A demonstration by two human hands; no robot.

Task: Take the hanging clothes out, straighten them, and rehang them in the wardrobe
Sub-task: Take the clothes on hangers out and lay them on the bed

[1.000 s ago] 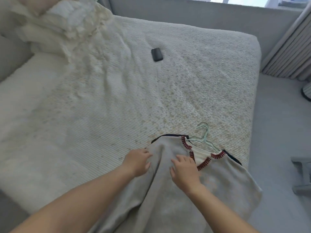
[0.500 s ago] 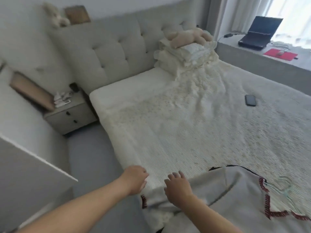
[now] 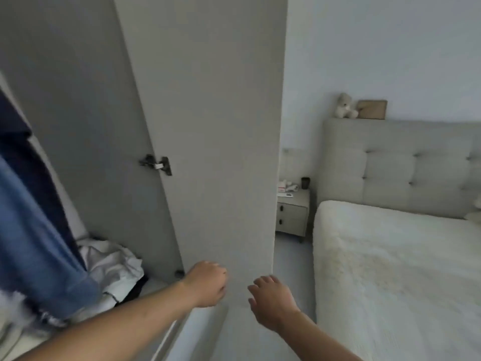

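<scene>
An open white wardrobe door (image 3: 221, 126) fills the middle of the view, its hinge (image 3: 156, 164) on the inner side. Inside the wardrobe at the left hang a blue garment (image 3: 33, 243) and a dark navy one (image 3: 23, 152). Crumpled white clothes (image 3: 109, 267) lie on the wardrobe floor. My left hand (image 3: 205, 284) hovers in front of the door's lower part, fingers loosely curled and holding nothing. My right hand (image 3: 273, 300) is beside it near the door's edge, fingers relaxed and empty.
The bed (image 3: 390, 269) with a cream cover lies at the right, its tufted headboard (image 3: 403, 165) behind. A bedside table (image 3: 292, 214) with small items stands between the door and the bed. A narrow strip of floor (image 3: 291, 256) runs alongside the bed.
The view has swung left from the bed to the wardrobe. Both hands have left the grey garment on the bed, which is out of view now, and are empty.
</scene>
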